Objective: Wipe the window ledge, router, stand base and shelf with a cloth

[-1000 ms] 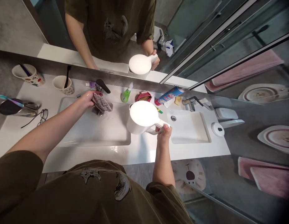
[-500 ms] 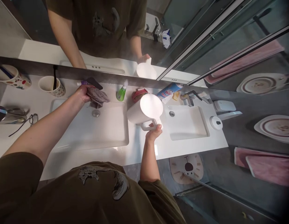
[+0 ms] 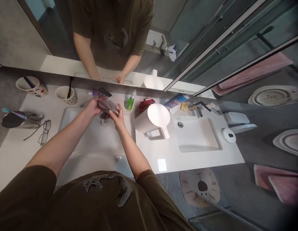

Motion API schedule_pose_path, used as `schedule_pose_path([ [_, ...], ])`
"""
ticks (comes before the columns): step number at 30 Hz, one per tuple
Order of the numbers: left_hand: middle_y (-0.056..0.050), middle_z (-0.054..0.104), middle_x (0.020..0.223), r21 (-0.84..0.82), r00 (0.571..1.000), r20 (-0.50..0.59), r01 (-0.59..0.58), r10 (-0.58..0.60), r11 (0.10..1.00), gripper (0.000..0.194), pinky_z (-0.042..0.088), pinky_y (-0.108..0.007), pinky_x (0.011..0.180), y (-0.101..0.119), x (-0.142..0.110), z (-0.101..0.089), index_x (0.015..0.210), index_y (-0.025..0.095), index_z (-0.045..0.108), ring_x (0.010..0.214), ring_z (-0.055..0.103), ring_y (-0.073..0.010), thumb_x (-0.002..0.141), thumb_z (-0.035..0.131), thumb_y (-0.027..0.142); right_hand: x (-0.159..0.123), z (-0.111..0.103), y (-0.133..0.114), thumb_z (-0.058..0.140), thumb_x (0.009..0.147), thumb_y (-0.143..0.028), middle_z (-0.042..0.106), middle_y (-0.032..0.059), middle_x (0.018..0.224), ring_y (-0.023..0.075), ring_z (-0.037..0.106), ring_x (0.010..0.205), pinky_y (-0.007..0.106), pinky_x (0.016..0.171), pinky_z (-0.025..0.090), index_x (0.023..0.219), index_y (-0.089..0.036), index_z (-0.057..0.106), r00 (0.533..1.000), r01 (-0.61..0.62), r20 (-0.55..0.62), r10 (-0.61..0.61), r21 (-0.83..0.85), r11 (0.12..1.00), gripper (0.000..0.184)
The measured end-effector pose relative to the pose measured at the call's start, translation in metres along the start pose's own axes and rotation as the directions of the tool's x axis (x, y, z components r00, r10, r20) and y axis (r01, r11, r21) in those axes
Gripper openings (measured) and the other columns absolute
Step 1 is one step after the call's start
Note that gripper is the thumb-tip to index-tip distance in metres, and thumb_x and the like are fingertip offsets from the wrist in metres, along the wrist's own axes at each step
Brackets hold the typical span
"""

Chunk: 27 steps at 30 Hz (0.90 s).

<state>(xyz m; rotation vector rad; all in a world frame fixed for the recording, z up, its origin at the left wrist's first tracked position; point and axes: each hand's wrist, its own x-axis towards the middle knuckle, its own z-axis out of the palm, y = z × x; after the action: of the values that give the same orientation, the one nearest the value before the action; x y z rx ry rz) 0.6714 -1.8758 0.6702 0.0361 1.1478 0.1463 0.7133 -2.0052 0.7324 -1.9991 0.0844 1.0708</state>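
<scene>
Mauve-grey cloth [image 3: 107, 106], bunched or folded, is held above the drain [image 3: 103, 121] of the left basin [image 3: 91, 138]. The left hand [image 3: 93, 107] has its end, and the right hand [image 3: 116, 117] has the opposite end, so the hands nearly meet across it. Fingers of the left hand [image 3: 99, 103] are closed around the cloth. Fingers of the right hand [image 3: 113, 113] are spread, with their tips pressed on it in what appears to be a light pinch. Wetness cannot be confirmed from this view.

Assessed handling: light, soft and limp, with no stiffness, so it should sag wherever unsupported. If wet, it would be heavier and more slippery. The thick, bunched middle offers a surer hold than a thin edge.

A white jug [image 3: 152, 118] stands upright on the counter [image 3: 161, 154] between the two basins, its handle [image 3: 156, 133] toward the person. Neither hand touches it; the right hand is nearer. A green spray bottle [image 3: 129, 102] and a blue-and-white tube [image 3: 177, 101] lie or stand along the rear edge, beneath the mirror [image 3: 31, 41].
</scene>
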Motion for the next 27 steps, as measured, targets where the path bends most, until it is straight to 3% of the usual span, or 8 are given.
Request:
schedule_pose_path([
  [3, -0.007, 0.070, 0.080, -0.049, 0.998, 0.056, 0.014, -0.011, 0.999, 0.004, 0.053, -0.032, 0.083, -0.015, -0.023, -0.026, 0.080, 0.015, 0.067, 0.080, 0.067, -0.0175, 0.077, 0.065, 0.014, 0.006, 0.012, 0.009, 0.085, 0.062, -0.040, 0.070, 0.0032, 0.116, 0.0171, 0.068, 0.098, 0.028, 0.078, 0.057, 0.121, -0.023, 0.056, 0.970, -0.222, 0.145, 0.196, 0.189, 0.957, 0.068],
  [5, -0.009, 0.073, 0.093, -0.025, 0.993, 0.111, -0.030, 0.032, 0.999, 0.014, 0.053, -0.031, 0.086, -0.022, -0.040, -0.050, 0.092, 0.016, 0.070, 0.091, 0.068, -0.0183, 0.078, 0.071, 0.020, 0.004, 0.014, 0.018, 0.087, 0.060, -0.035, 0.075, -0.0010, 0.094, 0.0140, 0.070, 0.084, 0.025, 0.075, 0.056, 0.103, -0.019, 0.064, 0.943, -0.304, 0.200, 0.264, 0.204, 0.931, 0.052],
  [9, -0.011, 0.073, 0.107, 0.136, 0.989, 0.145, -0.036, 0.016, 0.990, 0.036, 0.055, -0.035, 0.086, -0.024, -0.067, -0.100, 0.107, 0.018, 0.070, 0.099, 0.068, -0.0208, 0.076, 0.079, 0.034, -0.002, 0.008, 0.029, 0.089, 0.056, -0.040, 0.074, -0.0021, 0.075, 0.0140, 0.068, 0.071, 0.028, 0.073, 0.056, 0.086, -0.017, 0.069, 0.940, -0.330, 0.143, 0.309, 0.160, 0.930, 0.042],
  [13, -0.013, 0.072, 0.107, 0.247, 0.986, 0.166, -0.052, 0.011, 0.968, 0.046, 0.059, -0.036, 0.082, -0.017, -0.085, -0.135, 0.109, 0.020, 0.071, 0.102, 0.068, -0.0247, 0.074, 0.079, 0.048, -0.004, -0.006, 0.029, 0.085, 0.058, -0.049, 0.071, -0.0007, 0.074, 0.0160, 0.065, 0.075, 0.031, 0.078, 0.053, 0.073, -0.018, 0.069, 0.964, -0.256, 0.081, 0.255, 0.006, 0.967, 0.037],
  [18, -0.011, 0.073, 0.109, 0.459, 0.977, 0.212, -0.066, -0.037, 0.886, 0.030, 0.057, -0.027, 0.072, -0.009, -0.103, -0.160, 0.102, 0.021, 0.076, 0.089, 0.070, -0.0224, 0.076, 0.077, 0.035, -0.018, -0.027, 0.026, 0.074, 0.066, -0.058, 0.064, 0.0014, 0.084, 0.0168, 0.060, 0.087, 0.030, 0.084, 0.050, 0.061, -0.019, 0.064, 0.998, -0.062, -0.028, 0.057, -0.204, 0.977, 0.041],
  [23, -0.005, 0.076, 0.093, 0.639, 0.965, 0.237, -0.067, -0.114, 0.766, 0.027, 0.048, -0.023, 0.062, -0.014, -0.118, -0.178, 0.106, 0.025, 0.076, 0.059, 0.065, -0.0159, 0.079, 0.072, 0.023, -0.044, -0.048, 0.023, 0.072, 0.070, -0.053, 0.059, 0.0072, 0.107, 0.0205, 0.056, 0.105, 0.035, 0.100, 0.044, 0.070, -0.020, 0.070, 0.988, 0.079, -0.082, -0.129, -0.449, 0.890, 0.033],
  [27, -0.001, 0.076, 0.086, 0.749, 0.973, 0.225, -0.137, -0.054, 0.648, 0.028, 0.043, -0.022, 0.063, -0.021, -0.125, -0.183, 0.105, 0.028, 0.077, 0.060, 0.063, -0.0169, 0.079, 0.072, 0.020, -0.062, -0.063, 0.023, 0.066, 0.075, -0.052, 0.061, 0.0057, 0.095, 0.0196, 0.058, 0.095, 0.035, 0.092, 0.045, 0.074, -0.020, 0.070, 0.990, 0.123, -0.002, -0.141, -0.475, 0.871, 0.032],
])
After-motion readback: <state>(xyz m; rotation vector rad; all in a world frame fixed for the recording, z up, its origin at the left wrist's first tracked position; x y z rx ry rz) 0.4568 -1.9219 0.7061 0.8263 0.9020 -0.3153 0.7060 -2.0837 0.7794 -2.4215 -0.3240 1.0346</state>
